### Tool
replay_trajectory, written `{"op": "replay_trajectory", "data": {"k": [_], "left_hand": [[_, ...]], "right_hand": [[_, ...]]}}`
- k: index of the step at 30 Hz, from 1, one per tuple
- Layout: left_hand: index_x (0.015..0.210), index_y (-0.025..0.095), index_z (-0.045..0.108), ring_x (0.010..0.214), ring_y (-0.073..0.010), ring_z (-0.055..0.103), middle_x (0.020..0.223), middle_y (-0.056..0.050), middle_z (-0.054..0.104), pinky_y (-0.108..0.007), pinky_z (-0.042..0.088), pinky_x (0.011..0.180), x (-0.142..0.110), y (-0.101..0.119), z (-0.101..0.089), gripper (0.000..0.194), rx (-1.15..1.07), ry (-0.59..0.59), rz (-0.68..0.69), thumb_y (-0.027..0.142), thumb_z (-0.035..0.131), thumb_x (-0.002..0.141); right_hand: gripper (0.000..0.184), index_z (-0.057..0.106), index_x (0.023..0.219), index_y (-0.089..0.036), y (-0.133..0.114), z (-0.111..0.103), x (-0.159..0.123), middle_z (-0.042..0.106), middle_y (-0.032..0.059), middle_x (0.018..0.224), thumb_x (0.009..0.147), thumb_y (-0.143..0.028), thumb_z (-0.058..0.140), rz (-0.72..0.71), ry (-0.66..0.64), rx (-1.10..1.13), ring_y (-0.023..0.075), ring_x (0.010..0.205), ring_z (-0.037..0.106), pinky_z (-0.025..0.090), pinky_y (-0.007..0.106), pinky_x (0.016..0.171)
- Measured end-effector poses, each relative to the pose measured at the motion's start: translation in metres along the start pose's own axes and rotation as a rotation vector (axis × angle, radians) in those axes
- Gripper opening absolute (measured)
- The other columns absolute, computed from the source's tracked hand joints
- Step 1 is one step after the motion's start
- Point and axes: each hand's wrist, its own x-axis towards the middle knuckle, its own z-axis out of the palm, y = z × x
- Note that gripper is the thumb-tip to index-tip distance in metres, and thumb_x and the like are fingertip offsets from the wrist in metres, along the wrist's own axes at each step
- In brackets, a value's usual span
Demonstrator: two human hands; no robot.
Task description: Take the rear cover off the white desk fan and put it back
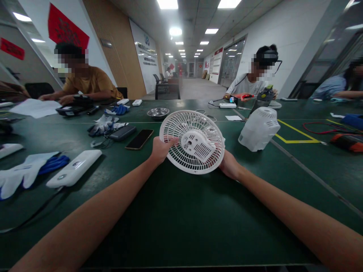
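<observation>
A round white fan grille [198,147], with a slotted housing at its centre, is tilted toward me above the green table. My left hand [164,149] grips its left rim, the thumb lying across the ribs. At the lower right edge, my right hand [229,164] holds the same grille, its fingers partly hidden behind it. To the right stands a translucent white plastic housing [259,130] with slots near its top. Left of my left hand lies a dark phone [139,139]. Behind the grille is a shiny metal bowl [158,113].
On the left lie a white power bank [75,168] with a cable, work gloves [24,170] and a dark grey case [123,133]. Yellow tape [300,141] marks the table at right, near an orange-black meter [347,142]. People sit across the table; one holds red-handled pliers [246,96].
</observation>
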Motion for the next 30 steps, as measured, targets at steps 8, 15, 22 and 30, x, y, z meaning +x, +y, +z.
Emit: {"op": "replay_trajectory", "data": {"k": [8, 15, 22, 30], "left_hand": [[0.091, 0.012, 0.075, 0.079, -0.0224, 0.071, 0.086, -0.009, 0.076, -0.034, 0.056, 0.074, 0.002, 0.006, -0.007, 0.03, -0.015, -0.134, 0.064, 0.041, 0.073, 0.083], [0.092, 0.015, 0.068, 0.065, -0.015, 0.06, 0.079, -0.003, 0.066, -0.024, 0.046, 0.054, 0.015, -0.024, -0.013, 0.027, -0.332, -0.296, -0.27, 0.04, 0.071, 0.082], [0.089, 0.01, 0.071, 0.073, -0.0246, 0.068, 0.081, -0.016, 0.072, -0.035, 0.054, 0.066, 0.019, -0.014, -0.025, 0.058, -0.695, -0.427, -0.685, 0.059, 0.04, 0.094], [0.106, 0.006, 0.068, 0.079, -0.0231, 0.074, 0.089, -0.015, 0.076, -0.037, 0.06, 0.081, 0.012, -0.004, -0.013, 0.027, -0.76, -0.425, -0.916, 0.023, 0.049, 0.097]], "right_hand": [[0.035, 0.064, 0.115, -0.028, -0.003, 0.022, -0.012, 0.073, 0.0029, 0.111, 0.084, -0.045, 0.065, 0.039, -0.035, 0.317, 0.0275, 0.113, 0.065, 0.052, 0.049, 0.097], [0.048, 0.059, 0.12, -0.025, -0.004, 0.003, -0.007, 0.07, 0.0002, 0.093, 0.078, -0.045, 0.071, -0.129, 0.231, 0.059, 0.0198, 0.077, 0.066, 0.053, 0.034, 0.066], [0.063, 0.05, 0.139, -0.023, -0.005, -0.006, -0.009, 0.068, 0.0084, 0.109, 0.083, -0.049, 0.067, -0.309, 0.263, -0.424, 0.0256, 0.093, 0.066, 0.054, 0.042, 0.079], [0.067, 0.052, 0.137, -0.02, -0.002, -0.009, -0.007, 0.062, 0.0152, 0.128, 0.081, -0.052, 0.071, -0.5, -0.019, -1.046, 0.0335, 0.114, 0.062, 0.049, 0.053, 0.099]]}}
